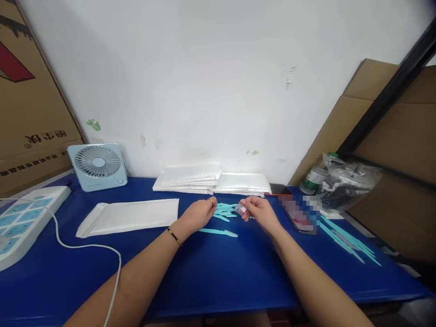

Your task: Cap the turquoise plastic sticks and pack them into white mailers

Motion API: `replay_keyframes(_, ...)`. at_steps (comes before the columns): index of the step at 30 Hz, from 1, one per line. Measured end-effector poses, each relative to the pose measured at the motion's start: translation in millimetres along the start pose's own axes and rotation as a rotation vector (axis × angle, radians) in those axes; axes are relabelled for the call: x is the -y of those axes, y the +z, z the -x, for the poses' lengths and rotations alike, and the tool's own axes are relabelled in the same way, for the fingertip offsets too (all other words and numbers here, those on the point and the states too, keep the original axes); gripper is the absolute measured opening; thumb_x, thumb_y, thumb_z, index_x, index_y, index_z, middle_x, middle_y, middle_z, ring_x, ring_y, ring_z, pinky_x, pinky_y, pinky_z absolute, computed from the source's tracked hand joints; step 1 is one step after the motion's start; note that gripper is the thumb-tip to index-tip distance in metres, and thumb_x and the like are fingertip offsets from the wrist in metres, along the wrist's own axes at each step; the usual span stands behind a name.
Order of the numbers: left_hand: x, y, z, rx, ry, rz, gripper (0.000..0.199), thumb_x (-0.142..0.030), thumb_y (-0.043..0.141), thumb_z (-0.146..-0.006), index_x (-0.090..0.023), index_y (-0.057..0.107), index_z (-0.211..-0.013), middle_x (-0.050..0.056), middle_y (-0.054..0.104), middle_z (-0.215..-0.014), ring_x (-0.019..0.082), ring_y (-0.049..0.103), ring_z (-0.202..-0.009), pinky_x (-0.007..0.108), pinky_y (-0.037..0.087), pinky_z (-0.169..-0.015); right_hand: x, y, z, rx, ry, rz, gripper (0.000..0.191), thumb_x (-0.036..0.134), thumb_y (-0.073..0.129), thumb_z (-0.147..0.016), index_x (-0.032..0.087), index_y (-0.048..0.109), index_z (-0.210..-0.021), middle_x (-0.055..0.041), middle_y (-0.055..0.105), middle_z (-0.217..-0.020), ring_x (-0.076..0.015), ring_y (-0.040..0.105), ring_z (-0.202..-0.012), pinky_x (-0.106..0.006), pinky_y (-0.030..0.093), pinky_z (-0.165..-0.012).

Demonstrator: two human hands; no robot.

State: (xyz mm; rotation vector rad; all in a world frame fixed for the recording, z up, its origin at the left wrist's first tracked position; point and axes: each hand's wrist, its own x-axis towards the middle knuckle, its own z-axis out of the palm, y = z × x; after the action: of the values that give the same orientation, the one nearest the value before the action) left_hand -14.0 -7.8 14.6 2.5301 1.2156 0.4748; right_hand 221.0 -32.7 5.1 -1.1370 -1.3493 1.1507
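My left hand [199, 214] is closed in a pinch at the left end of a small pile of slim turquoise sticks [224, 211], shaped like eyebrow razors. What its fingertips hold is hidden. Across the pile, my right hand [260, 212] pinches a small clear plastic piece [240, 209] between thumb and fingers. One more turquoise stick [220, 232], wider at its right end, lies apart on the blue table, nearer to me and partly behind the left hand. Left of that hand, a white padded envelope [131, 217] lies flat.
White padded envelopes are stacked [190, 177] against the wall, with a second stack [242, 182] beside it. More turquoise sticks [350, 240] and a phone [299, 215] lie right. A blue fan [98, 167], a power strip [30, 222] and its white cable stand left, the cable crossing my left forearm.
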Motion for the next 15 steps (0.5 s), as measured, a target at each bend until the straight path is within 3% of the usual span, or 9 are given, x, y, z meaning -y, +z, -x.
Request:
replay_keyframes(6, -2.3, -1.0, -0.1, -0.007, 0.014, 0.050, 0.016, -0.029, 0.034, -0.091, -0.022, 0.048, -0.088, 0.001, 0.059, -0.074, 0.015, 0.054, -0.064, 0.024, 0.034, -0.058, 0.3, 0.7, 0.8, -0.013, 0.005, -0.064, 0.032, 0.046, 0.067, -0.073, 0.015, 0.060, -0.070, -0.0012, 0.064, -0.060, -0.0103, 0.057, -0.044, -0.021, 0.046, -0.043)
replay_keyframes(10, -6.8, -1.3, 2.3, 0.003, 0.036, 0.084, 0.015, -0.026, 0.036, -0.090, -0.021, 0.050, -0.086, 0.000, 0.060, -0.073, 0.014, 0.053, -0.063, 0.022, 0.035, -0.057, 1.2, 11.7, 4.6, 0.053, 0.038, -0.040, 0.034, 0.048, 0.067, -0.071, 0.016, 0.057, -0.071, -0.0011, 0.065, -0.063, -0.0115, 0.058, -0.047, -0.023, 0.047, -0.045)
replay_keyframes(13, -9.2, -1.1, 4.4, 0.046, 0.070, 0.083, 0.017, -0.026, 0.039, -0.088, -0.020, 0.054, -0.083, 0.000, 0.060, -0.073, 0.013, 0.052, -0.062, 0.022, 0.036, -0.058, 3.0, 10.5, 5.8, 0.137, 0.074, 0.101, 0.036, 0.052, 0.062, -0.074, 0.016, 0.055, -0.070, -0.0010, 0.064, -0.060, -0.0123, 0.057, -0.046, -0.023, 0.045, -0.044)
replay_keyframes(15, -9.8, -0.6, 5.1, 0.100, 0.085, 0.068, 0.018, -0.029, 0.044, -0.086, -0.019, 0.058, -0.081, 0.001, 0.062, -0.075, 0.014, 0.055, -0.067, 0.022, 0.038, -0.059, 4.9, -0.1, 4.7, 0.083, 0.030, 0.338, 0.037, 0.051, 0.056, -0.078, 0.017, 0.057, -0.067, 0.0002, 0.060, -0.052, -0.0115, 0.053, -0.043, -0.022, 0.041, -0.044)
